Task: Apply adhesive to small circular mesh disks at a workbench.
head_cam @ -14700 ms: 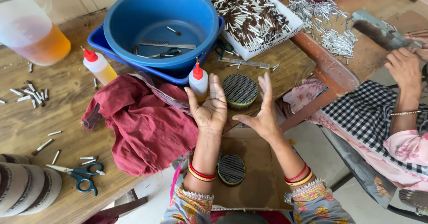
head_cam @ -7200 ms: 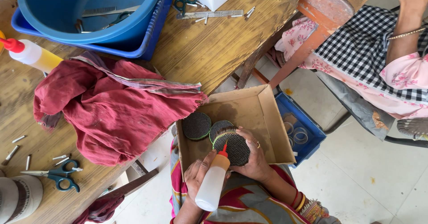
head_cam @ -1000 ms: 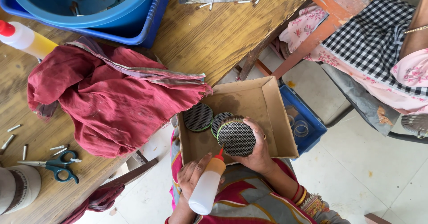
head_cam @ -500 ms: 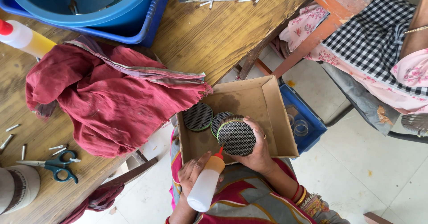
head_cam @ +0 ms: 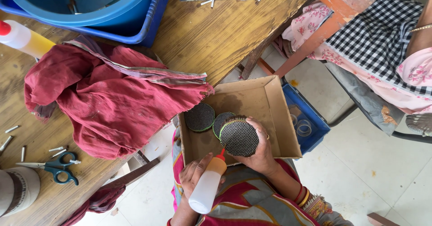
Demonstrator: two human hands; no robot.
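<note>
One squeeze bottle [head_cam: 206, 189] is gripped by the left hand [head_cam: 194, 175], its long axis slanting up-right so the red nozzle meets the one perforated disc [head_cam: 239, 138] clasped by the right hand's [head_cam: 261, 152] fingers [head_cam: 250, 123]. Two more discs [head_cam: 200, 117] lie flat in the cardboard tray [head_cam: 274, 118] on the lap, just beside the table [head_cam: 211, 32] edge, with one red cloth [head_cam: 108, 95] overhanging.

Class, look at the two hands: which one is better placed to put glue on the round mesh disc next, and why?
Probably the left hand: it holds the squeeze bottle with its red nozzle just short of the round mesh disc. The right hand is busy holding that disc over the cardboard box.
</note>
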